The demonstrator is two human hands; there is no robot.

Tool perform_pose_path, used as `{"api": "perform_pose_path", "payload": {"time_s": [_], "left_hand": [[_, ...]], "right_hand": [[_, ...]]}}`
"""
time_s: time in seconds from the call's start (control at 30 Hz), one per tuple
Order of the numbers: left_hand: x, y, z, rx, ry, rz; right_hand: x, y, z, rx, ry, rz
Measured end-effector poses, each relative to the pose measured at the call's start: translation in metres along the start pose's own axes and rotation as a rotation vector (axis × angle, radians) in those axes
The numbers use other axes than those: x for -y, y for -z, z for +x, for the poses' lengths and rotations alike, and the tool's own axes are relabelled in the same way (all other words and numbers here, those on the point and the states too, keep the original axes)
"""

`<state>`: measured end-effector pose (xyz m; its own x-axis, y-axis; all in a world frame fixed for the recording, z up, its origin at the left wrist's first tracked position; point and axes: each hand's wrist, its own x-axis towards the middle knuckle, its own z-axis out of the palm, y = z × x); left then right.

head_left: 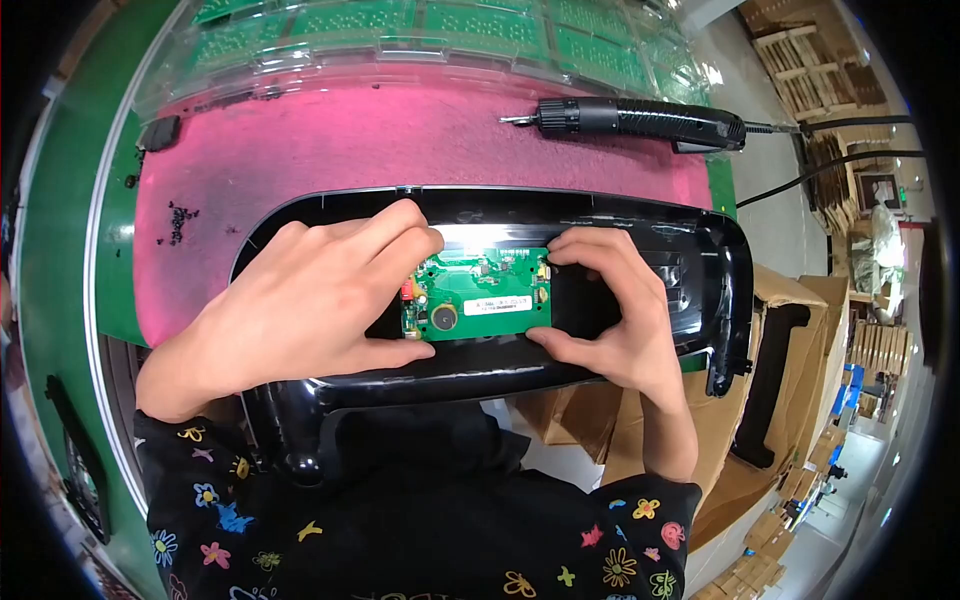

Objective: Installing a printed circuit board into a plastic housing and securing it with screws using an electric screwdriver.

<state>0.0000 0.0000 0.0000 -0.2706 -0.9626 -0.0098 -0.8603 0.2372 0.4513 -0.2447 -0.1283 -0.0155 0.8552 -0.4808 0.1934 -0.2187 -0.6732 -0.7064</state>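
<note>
Head view | left hand [300,300] pinches board [480,295] at its left edge | right hand [610,310] grips its right edge | board sits in housing [500,370] recess on pink mat [330,150], apparently seated, no screws visible | screwdriver [630,120] lies untouched beyond.

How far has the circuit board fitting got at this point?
Done: the small green circuit board already lies in the recess of the long black plastic housing. In hand: the left hand and right hand pinch its two ends. Left: the black electric screwdriver lies untouched on the pink mat.
</note>
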Motion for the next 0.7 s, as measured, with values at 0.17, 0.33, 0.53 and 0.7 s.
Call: {"api": "perform_pose_path", "payload": {"time_s": [0.17, 0.33, 0.53, 0.7], "left_hand": [[-0.0020, -0.0036, 0.0024, -0.042, 0.014, 0.014], [-0.0016, -0.0030, 0.0032, -0.027, 0.014, 0.019], [-0.0013, -0.0030, 0.0022, -0.029, 0.014, 0.018], [-0.0007, -0.0035, 0.0017, -0.028, 0.012, 0.023]], "right_hand": [[-0.0029, 0.0012, 0.0004, 0.001, -0.007, -0.017], [-0.0028, 0.0001, 0.0000, 0.005, -0.021, -0.023], [-0.0033, -0.0016, 0.0001, -0.001, -0.016, -0.032], [-0.0029, -0.0017, 0.0010, -0.004, -0.002, -0.042]]}}
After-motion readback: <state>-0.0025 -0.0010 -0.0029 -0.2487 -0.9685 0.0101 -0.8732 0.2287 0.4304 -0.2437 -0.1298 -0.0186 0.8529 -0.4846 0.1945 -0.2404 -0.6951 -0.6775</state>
